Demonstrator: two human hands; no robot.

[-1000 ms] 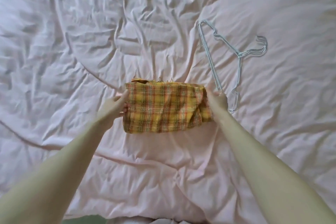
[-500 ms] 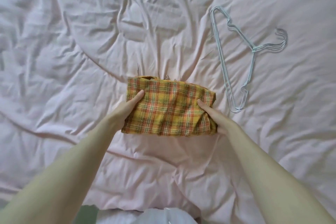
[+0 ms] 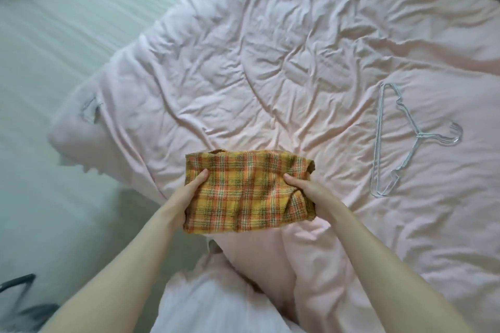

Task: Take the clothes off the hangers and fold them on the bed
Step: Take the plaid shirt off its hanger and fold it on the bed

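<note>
Clothes: I count one folded plaid garment point(image 3: 247, 193), yellow and orange, held above the near edge of the bed point(image 3: 297, 62).
Hangers: I see a small stack of pale wire hangers point(image 3: 389, 140) on the pink cover to the right, well apart from the garment; I cannot count them exactly.
Left hand point(image 3: 189, 192): grasping the garment's left end, thumb on top.
Right hand point(image 3: 308, 186): grasping the right end, thumb on top.
Change: half a second ago the garment lay flat on the cover; now I have it lifted, and the view has swung left, showing pale floor point(image 3: 54, 62) beside the bed.
</note>
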